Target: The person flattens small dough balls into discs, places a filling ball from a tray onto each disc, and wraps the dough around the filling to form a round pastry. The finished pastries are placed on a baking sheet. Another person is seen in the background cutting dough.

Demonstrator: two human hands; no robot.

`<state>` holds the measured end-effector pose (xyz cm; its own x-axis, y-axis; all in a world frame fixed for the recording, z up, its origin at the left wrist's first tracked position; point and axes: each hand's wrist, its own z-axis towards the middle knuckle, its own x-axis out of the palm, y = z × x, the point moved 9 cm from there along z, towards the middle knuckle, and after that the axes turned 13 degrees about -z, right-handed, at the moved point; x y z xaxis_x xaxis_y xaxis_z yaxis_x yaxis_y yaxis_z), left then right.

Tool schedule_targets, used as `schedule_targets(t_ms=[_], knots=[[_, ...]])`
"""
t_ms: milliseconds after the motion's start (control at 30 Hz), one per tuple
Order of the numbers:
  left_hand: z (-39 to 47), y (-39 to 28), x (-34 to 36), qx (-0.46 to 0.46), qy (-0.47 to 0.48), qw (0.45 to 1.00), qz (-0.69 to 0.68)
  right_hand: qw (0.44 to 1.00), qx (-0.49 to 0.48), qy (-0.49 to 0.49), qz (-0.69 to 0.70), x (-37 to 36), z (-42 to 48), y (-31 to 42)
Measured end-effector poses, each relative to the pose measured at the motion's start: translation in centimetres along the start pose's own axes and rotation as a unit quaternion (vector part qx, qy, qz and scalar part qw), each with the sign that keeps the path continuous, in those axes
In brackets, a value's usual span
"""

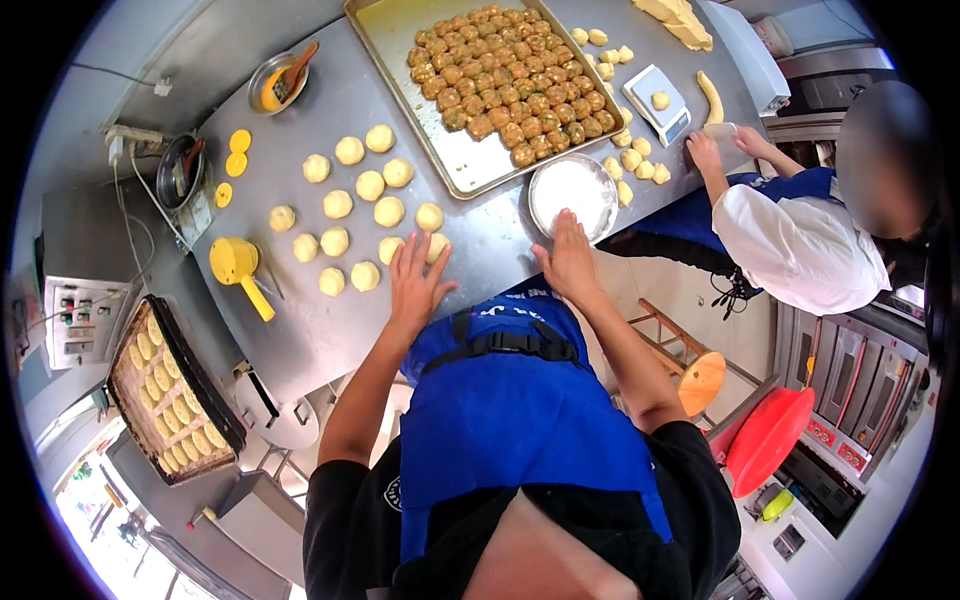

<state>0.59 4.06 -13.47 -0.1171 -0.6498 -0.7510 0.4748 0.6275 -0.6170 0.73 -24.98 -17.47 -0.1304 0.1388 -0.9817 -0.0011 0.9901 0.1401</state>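
My left hand [417, 281] is held palm down at the table's front edge, fingers spread. Its fingertips are at two pale dough balls [388, 250], partly covering one; whether they touch is unclear. More rounded dough balls [370, 185] sit in loose rows on the metal table beyond it. My right hand [571, 259] reaches to the near rim of a round metal bowl of white flour [570, 187]. Its fingers lie straight together, thumb apart, and nothing shows in its grasp. A large metal tray [466, 163] behind the bowl bears many brown filling balls [517, 75].
At right a co-worker [802, 240] handles a dough strip [709, 97] near a digital scale [658, 101]. Small dough pieces [643, 169] lie beside the tray. A yellow scoop [234, 261] and an egg-wash bowl [259, 75] with a brush stand left. A filled baking tray [133, 405] is lower left.
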Motion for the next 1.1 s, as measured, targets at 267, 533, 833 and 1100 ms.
schedule_targets(t_ms=[267,533,833,1100], knots=[[-1.6,2.8,-1.9,-0.209,-0.052,0.952,-0.218,0.992,0.044,-0.092,0.076,-6.1,0.5,1.3],[11.0,-7.9,5.0,-0.292,-0.017,0.149,-0.945,0.921,-0.343,-0.117,0.146,-13.9,-0.4,14.8],[4.3,0.5,2.7,-0.314,0.028,0.868,-0.383,0.954,0.249,-0.169,0.017,-7.0,3.2,-16.9],[2.2,0.1,0.3,-0.136,-0.041,0.99,-0.025,0.971,0.113,-0.202,0.061,-2.2,5.0,-18.3]])
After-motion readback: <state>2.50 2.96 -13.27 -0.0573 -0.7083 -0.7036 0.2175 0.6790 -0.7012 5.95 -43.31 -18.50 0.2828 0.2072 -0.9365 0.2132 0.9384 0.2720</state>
